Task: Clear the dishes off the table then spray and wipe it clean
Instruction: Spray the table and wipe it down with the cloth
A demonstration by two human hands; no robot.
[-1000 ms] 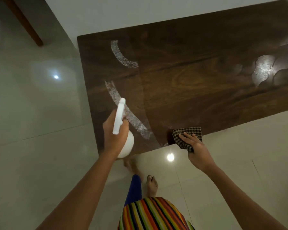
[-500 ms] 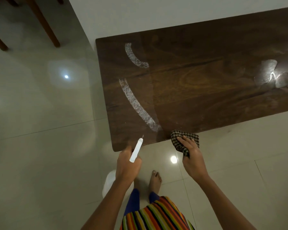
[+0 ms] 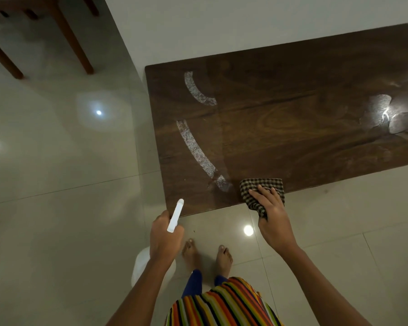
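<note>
We see the right hand (image 3: 272, 222) pressing the checked cloth (image 3: 260, 192) on the table (image 3: 292, 128) near its lower edge, centre frame; left hand (image 3: 166, 236) grips the white spray bottle (image 3: 175, 215) just below

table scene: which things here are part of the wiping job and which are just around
Part of the job:
spray bottle in the left hand
checked cloth under the right hand
table with white streaks

Just around:
wooden chair legs
tiled floor
</note>
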